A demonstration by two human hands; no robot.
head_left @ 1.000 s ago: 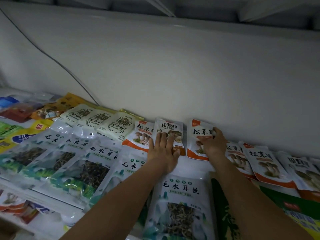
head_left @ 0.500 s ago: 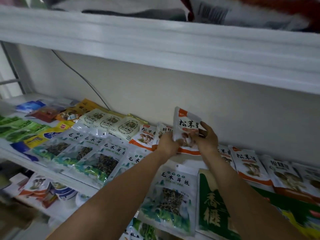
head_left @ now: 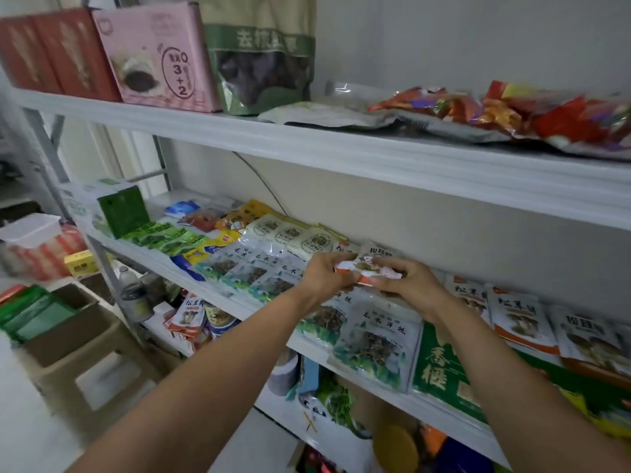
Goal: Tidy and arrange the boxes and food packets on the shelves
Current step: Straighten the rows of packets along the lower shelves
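A white-and-orange mushroom packet (head_left: 367, 270) is held flat above the middle shelf (head_left: 218, 302). My left hand (head_left: 324, 278) grips its left end and my right hand (head_left: 406, 285) pinches its right end. Behind it, more mushroom packets (head_left: 519, 319) lie in a row along the wall. Clear packets of dark shredded fungus (head_left: 372, 346) lie in front, partly under my arms. A pink box (head_left: 160, 56) and red boxes (head_left: 51, 52) stand on the top shelf (head_left: 307, 141).
A green bag (head_left: 263, 63) and red snack bags (head_left: 512, 110) are on the top shelf. Green packets (head_left: 164, 237) and a dark green box (head_left: 123, 209) are at the middle shelf's left. Cardboard boxes (head_left: 75, 336) stand on the floor at left. Lower shelves hold mixed packets.
The mushroom packet was lifted off the shelf row with both hands and turned from upright to flat. The view rose and pulled back, showing the top shelf.
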